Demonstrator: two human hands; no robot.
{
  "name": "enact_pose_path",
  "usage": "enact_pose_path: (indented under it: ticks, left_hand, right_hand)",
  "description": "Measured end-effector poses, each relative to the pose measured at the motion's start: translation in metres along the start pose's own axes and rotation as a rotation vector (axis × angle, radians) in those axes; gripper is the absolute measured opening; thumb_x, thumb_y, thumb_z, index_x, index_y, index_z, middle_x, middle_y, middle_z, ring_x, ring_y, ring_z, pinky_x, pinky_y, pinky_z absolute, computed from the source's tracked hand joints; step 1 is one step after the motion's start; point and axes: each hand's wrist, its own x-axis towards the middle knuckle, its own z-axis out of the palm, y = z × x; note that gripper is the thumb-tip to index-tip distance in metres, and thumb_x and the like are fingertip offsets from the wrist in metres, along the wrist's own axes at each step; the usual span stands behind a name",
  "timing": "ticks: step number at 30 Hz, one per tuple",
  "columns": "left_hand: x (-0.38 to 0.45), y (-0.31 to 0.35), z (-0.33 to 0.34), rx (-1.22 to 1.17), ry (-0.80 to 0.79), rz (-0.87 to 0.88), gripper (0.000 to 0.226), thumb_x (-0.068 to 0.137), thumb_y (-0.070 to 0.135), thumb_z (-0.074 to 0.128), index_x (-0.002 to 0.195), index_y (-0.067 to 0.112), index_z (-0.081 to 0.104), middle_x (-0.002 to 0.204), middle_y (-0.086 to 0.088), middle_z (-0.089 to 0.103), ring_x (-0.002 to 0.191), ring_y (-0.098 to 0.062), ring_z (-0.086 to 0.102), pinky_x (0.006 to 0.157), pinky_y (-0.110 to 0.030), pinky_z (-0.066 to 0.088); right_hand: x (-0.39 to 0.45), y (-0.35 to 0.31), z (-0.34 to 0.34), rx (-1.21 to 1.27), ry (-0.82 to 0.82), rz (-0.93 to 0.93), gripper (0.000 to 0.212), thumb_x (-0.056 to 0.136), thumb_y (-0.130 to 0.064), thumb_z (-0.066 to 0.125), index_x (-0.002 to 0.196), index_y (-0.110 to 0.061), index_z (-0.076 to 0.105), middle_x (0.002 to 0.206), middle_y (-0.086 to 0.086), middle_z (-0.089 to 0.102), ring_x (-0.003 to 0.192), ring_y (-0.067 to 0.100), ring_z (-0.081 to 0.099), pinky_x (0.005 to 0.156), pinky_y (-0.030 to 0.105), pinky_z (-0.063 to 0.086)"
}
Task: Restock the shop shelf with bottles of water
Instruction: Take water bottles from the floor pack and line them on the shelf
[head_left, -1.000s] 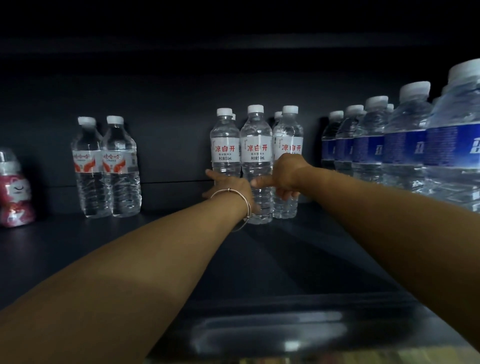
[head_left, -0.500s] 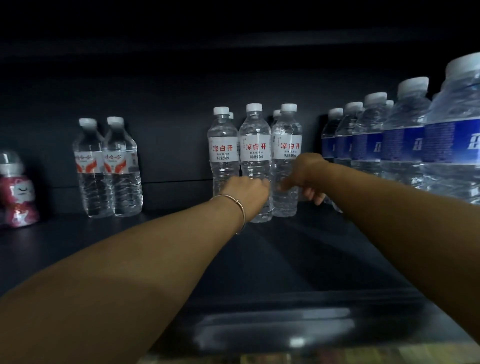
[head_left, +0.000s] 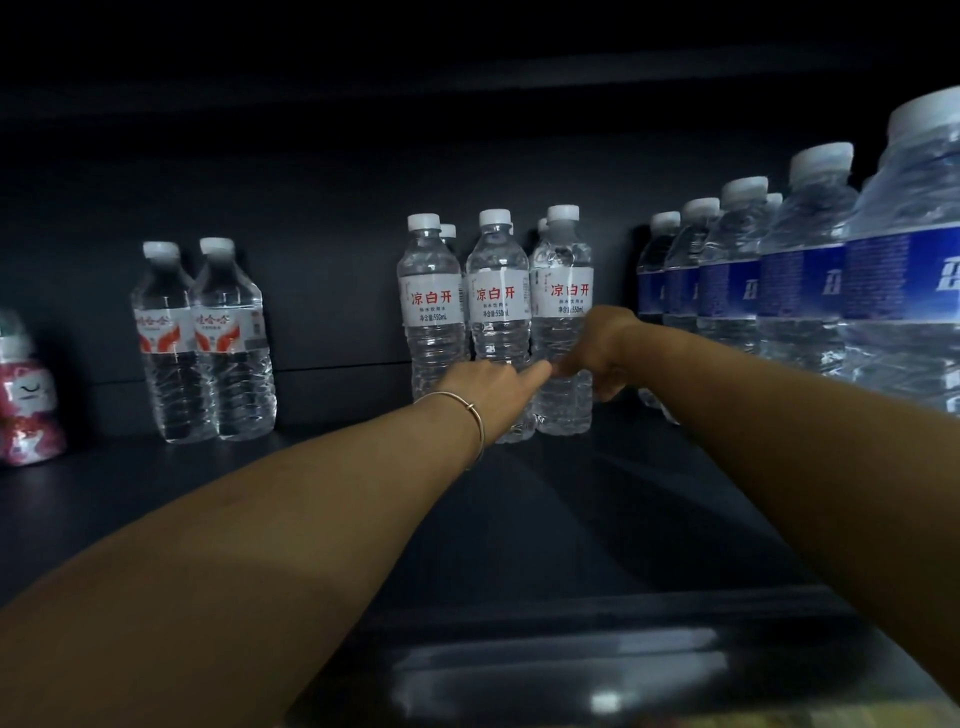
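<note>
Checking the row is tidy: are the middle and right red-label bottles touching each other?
Touching. The head view shows the middle bottle and the right bottle with their sides pressed together at label height, no dark gap between them.

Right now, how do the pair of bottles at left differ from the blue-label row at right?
The left pair carries white labels with red-orange graphics; the blue-label row has dark blue bands. The pair is two bottles standing side by side along the back wall; the row is many, running from the back toward the camera. Both are clear, upright, white-capped.
</note>
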Motion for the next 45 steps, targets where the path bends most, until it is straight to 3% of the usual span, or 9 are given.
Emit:
enact_pose_path:
  ticks: [2,7,12,21,27,31,35,41,45]
  left_hand:
    - [0.002,0.001,0.0,0.01,-0.014,0.0,0.058,0.087,-0.003,0.049,0.135,0.012,0.02,0.085,-0.011,0.052,0.076,-0.028,0.051,0.062,-0.038,0.039]
    - [0.005,0.002,0.0,0.024,-0.049,-0.006,0.062,0.085,-0.007,0.047,0.137,0.012,0.019,0.103,-0.015,0.059,0.092,-0.033,0.058,0.063,-0.038,0.038]
    - [0.005,0.001,0.001,-0.029,-0.093,-0.024,0.063,0.085,-0.005,0.051,0.136,0.014,0.02,0.098,-0.015,0.057,0.075,-0.028,0.047,0.063,-0.037,0.04]
    - [-0.006,-0.003,-0.004,-0.14,-0.164,-0.05,0.066,0.085,0.007,0.06,0.136,0.02,0.022,0.112,-0.017,0.054,0.089,-0.03,0.055,0.066,-0.035,0.039]
    - [-0.017,-0.009,-0.012,-0.24,-0.183,-0.079,0.063,0.088,0.01,0.055,0.14,0.027,0.023,0.123,-0.016,0.051,0.103,-0.034,0.057,0.074,-0.035,0.043]
    - [-0.032,-0.01,-0.022,-0.275,-0.162,-0.066,0.054,0.091,0.016,0.051,0.139,0.022,0.027,0.126,-0.016,0.051,0.106,-0.033,0.055,0.074,-0.032,0.041]
    - [-0.053,-0.007,-0.038,-0.402,-0.1,-0.069,0.048,0.093,0.03,0.051,0.136,0.016,0.034,0.132,-0.015,0.049,0.117,-0.033,0.048,0.091,-0.035,0.04]
    - [-0.09,0.023,-0.075,-0.539,-0.024,-0.003,0.064,0.091,0.043,0.051,0.139,0.005,0.033,0.142,-0.016,0.039,0.128,-0.03,0.04,0.102,-0.033,0.034]
    - [-0.121,0.05,-0.096,-0.565,0.0,0.02,0.069,0.089,0.05,0.051,0.14,0.007,0.032,0.144,-0.013,0.035,0.13,-0.03,0.037,0.106,-0.038,0.031]
  right_hand:
    - [0.001,0.001,0.0,0.02,0.004,-0.001,0.048,0.08,-0.021,0.073,0.117,0.005,0.054,0.107,0.023,0.065,0.088,0.035,0.069,0.081,0.042,0.057]
    - [0.0,0.004,0.0,0.066,0.01,0.004,0.048,0.079,-0.021,0.075,0.115,0.005,0.055,0.104,0.023,0.064,0.087,0.036,0.068,0.077,0.044,0.058]
    - [-0.002,0.005,0.001,0.088,0.014,0.006,0.044,0.08,-0.019,0.074,0.113,0.003,0.054,0.106,0.021,0.062,0.089,0.035,0.066,0.076,0.044,0.058]
    - [-0.015,-0.001,-0.003,0.008,0.01,-0.023,0.049,0.081,-0.018,0.072,0.12,0.005,0.052,0.116,0.022,0.06,0.098,0.036,0.064,0.084,0.046,0.056]
    - [-0.028,-0.006,-0.006,-0.139,0.053,-0.05,0.055,0.083,-0.024,0.071,0.123,0.006,0.051,0.12,0.021,0.059,0.1,0.035,0.064,0.087,0.042,0.054]
    - [-0.042,-0.007,-0.011,-0.197,0.084,-0.094,0.048,0.085,-0.02,0.069,0.121,0.007,0.053,0.125,0.022,0.056,0.116,0.036,0.055,0.095,0.039,0.046]
    - [-0.079,-0.009,-0.01,-0.367,0.122,-0.172,0.042,0.088,-0.026,0.064,0.123,-0.006,0.054,0.123,0.009,0.057,0.111,0.025,0.055,0.084,0.028,0.044]
    - [-0.163,0.006,-0.01,-0.565,0.182,-0.249,0.057,0.092,-0.021,0.057,0.144,-0.011,0.033,0.138,0.015,0.049,0.125,0.032,0.047,0.099,0.034,0.039]
    - [-0.215,0.025,-0.011,-0.701,0.274,-0.211,0.055,0.088,-0.017,0.056,0.14,-0.013,0.037,0.137,0.015,0.049,0.124,0.035,0.047,0.099,0.043,0.043]
